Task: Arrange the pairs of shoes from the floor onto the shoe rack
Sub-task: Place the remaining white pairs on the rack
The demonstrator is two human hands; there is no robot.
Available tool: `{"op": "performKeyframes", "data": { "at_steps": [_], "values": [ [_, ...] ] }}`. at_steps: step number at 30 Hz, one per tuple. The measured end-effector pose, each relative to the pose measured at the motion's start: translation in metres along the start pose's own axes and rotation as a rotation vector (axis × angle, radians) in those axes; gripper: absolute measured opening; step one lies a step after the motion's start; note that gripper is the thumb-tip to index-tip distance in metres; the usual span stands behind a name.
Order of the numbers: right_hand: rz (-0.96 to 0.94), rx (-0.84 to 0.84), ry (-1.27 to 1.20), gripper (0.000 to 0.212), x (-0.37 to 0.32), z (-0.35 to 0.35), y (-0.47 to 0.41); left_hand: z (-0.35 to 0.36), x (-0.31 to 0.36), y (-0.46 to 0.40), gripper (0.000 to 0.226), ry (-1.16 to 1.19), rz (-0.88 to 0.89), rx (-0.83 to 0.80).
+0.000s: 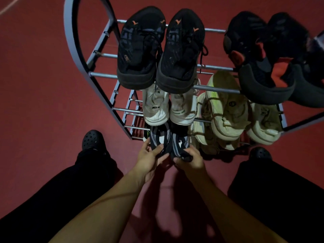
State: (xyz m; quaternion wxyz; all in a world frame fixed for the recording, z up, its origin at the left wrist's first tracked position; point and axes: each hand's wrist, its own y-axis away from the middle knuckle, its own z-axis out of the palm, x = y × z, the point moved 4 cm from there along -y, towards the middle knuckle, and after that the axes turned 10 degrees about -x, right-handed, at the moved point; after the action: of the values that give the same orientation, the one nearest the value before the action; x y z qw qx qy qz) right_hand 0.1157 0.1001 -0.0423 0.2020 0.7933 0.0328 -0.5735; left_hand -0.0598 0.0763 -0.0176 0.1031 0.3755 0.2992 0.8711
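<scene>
The left hand (149,156) and right hand (190,157) are each holding one black-and-grey shoe (160,137) in a curled grip at the near bottom of the shoe rack (103,74).

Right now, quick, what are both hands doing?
Left hand: fingers grip the left black-and-grey sneaker.
Right hand: fingers grip the right black-and-grey sneaker.

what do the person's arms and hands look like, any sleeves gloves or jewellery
Both forearms are bare as far as the frame shows, with no sleeves in view. The left hand and right hand wear no gloves, and no rings, watch or bracelet can be seen, though the light is dim. Lower down, the person wears black trousers and black perforated clogs.
</scene>
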Motion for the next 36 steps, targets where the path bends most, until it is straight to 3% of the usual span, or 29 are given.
{"op": "performKeyframes", "data": {
  "at_steps": [7, 12, 16, 18, 22, 24, 27, 30, 33, 36],
  "values": [
    [0.048, -0.005, 0.102, 0.04, -0.019, 0.006, -0.039, 0.004, 0.025, -0.032, 0.061, -0.071, 0.128, 0.019],
    [0.048, -0.016, 0.11, 0.056, -0.024, 0.007, -0.073, 0.006, 0.044, -0.058, 0.046, -0.166, 0.165, 0.02],
    [0.105, -0.097, 0.099, 0.044, -0.025, 0.006, -0.084, -0.001, 0.041, -0.071, 0.043, -0.341, 0.138, 0.001],
    [0.13, -0.142, 0.07, 0.051, -0.023, 0.008, -0.083, -0.004, 0.036, -0.068, 0.04, -0.398, 0.149, 0.002],
    [0.103, -0.129, 0.117, 0.082, -0.016, 0.008, -0.076, -0.01, 0.034, -0.059, 0.048, -0.71, 0.256, 0.019],
    [0.079, -0.132, 0.145, 0.082, 0.006, 0.006, -0.077, -0.01, 0.032, -0.053, 0.057, -0.893, 0.279, 0.021],
    [0.067, -0.128, 0.212, 0.072, -0.018, 0.003, -0.06, -0.007, 0.033, -0.043, 0.065, -1.134, 0.321, 0.022],
    [0.054, -0.192, 0.269, 0.071, -0.033, 0.0, -0.046, -0.009, 0.036, -0.038, 0.07, -1.221, 0.333, 0.021],
    [0.037, -0.271, 0.33, 0.085, -0.033, -0.005, -0.026, -0.006, 0.031, -0.021, 0.072, -1.293, 0.279, 0.031],
    [0.019, -0.314, 0.423, 0.08, -0.022, -0.015, 0.002, -0.007, 0.016, 0.0, 0.07, -1.455, 0.166, -0.01]
  ]
}}
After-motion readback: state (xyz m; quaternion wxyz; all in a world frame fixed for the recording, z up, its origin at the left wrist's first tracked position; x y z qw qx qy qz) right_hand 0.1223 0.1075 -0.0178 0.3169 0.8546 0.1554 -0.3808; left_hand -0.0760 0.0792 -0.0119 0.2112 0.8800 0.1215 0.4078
